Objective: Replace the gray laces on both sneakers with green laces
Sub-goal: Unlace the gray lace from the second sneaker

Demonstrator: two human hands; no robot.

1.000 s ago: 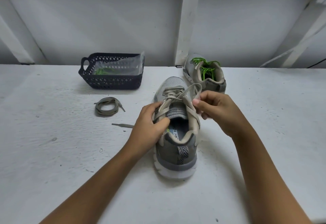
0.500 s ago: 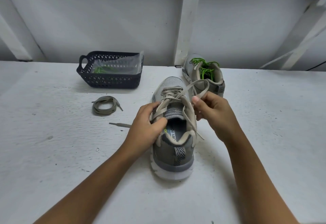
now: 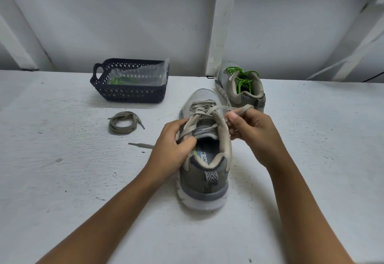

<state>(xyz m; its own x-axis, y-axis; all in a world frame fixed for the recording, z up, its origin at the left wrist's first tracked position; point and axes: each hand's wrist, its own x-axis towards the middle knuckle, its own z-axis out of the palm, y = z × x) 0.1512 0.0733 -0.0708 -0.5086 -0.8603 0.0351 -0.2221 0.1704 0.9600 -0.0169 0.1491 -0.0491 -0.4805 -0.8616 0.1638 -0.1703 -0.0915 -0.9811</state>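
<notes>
Your left hand (image 3: 176,139) gripped the near sneaker (image 3: 205,172) at its collar, fingers curled over one gray lace (image 3: 209,111) strand. Your right hand (image 3: 251,132) pinched the lace's loop between thumb and fingers. The sneaker stood mid-table (image 3: 62,180).

The insole print (image 3: 202,156) of the near sneaker (image 3: 204,180) is being partly covered by the left hand (image 3: 176,142), as is a gray lace end (image 3: 139,144). Green laces (image 3: 118,81) in the far-left basket (image 3: 126,96) are being blurred by clear plastic (image 3: 143,73).
</notes>
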